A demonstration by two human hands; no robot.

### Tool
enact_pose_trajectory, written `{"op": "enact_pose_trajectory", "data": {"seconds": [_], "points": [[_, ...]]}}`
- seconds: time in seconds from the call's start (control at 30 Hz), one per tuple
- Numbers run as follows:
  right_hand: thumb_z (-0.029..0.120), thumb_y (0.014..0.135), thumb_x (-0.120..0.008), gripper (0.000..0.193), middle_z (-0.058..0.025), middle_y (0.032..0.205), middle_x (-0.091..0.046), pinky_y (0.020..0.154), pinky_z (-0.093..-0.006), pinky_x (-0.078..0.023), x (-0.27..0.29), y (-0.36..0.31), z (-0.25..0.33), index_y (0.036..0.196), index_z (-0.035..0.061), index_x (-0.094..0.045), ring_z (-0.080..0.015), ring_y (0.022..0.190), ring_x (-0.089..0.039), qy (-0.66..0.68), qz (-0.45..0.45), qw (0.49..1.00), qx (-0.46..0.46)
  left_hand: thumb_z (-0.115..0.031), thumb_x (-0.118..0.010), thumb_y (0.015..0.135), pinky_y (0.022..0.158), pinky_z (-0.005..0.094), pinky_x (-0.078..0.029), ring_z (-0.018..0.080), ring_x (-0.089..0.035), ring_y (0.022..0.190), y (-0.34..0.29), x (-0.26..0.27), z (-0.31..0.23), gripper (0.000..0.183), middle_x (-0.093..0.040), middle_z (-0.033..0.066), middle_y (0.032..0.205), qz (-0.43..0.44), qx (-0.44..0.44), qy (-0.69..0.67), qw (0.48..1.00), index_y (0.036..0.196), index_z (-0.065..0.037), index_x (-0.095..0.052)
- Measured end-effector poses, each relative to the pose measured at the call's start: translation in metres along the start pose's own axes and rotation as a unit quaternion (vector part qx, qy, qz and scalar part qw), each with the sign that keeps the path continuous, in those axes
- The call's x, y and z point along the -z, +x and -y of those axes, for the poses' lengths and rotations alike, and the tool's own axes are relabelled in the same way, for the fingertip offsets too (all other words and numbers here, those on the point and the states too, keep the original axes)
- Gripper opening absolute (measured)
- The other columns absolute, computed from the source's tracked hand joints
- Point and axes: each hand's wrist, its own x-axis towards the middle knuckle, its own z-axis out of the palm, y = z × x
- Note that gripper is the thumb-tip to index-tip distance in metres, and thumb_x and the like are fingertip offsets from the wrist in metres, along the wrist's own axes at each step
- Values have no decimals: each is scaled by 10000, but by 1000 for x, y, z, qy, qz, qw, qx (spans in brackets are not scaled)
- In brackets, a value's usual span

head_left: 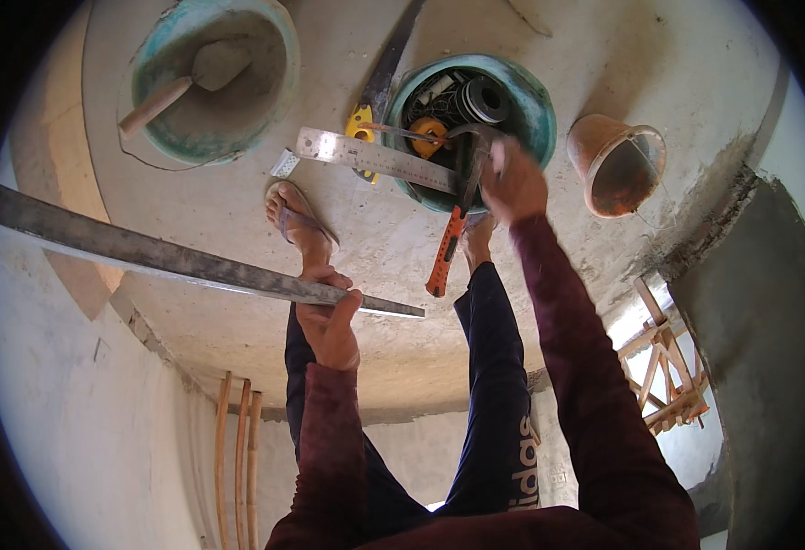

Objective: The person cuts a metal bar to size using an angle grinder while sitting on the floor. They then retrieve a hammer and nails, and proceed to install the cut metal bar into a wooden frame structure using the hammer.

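Note:
My left hand (329,332) is wrapped round a long flat grey metal bar (173,264), close to its right end; the bar runs off to the left. At the right side of a green tub (540,110), my right hand (515,186) is beside the head of a claw hammer (476,151) with an orange-and-black handle. Motion smears the fingers, so their grip is unclear. Across the tub's rim lies a steel ruler blade (375,159), its right end behind the hammer. Inside are a dark spool (482,99), an orange-yellow round tool (428,135) and tangled wire.
A yellow-handled handsaw (362,128) lies left of the tub. Farther left stands another green tub (279,55) holding a trowel (221,66). An orange-brown bucket (595,151) is at the right. Wooden poles (239,449) lean on the wall; a wooden frame (664,362) stands lower right.

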Motion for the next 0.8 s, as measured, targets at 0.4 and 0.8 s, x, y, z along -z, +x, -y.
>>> {"op": "enact_pose_trajectory", "data": {"seconds": [0.4,0.8], "points": [[449,643,-744,748,-224,1165,-529,923,-523,-396,-48,86,2,1207,27,-491,-382,1111,-507,130,-247,952,-123,125,-632,689,809,277,-422,139,-501,870,-3,-9,5,449,-495,27,891,46,28,10,998,1082,-53,-509],[430,638,-823,762,-176,1202,-482,950,-451,-380,-52,-18,-19,1218,70,-485,-340,1128,-471,10,-133,984,119,125,-643,689,826,283,-419,144,-505,882,-4,-17,1,448,-501,23,886,50,36,19,998,1076,-63,-515]]}}
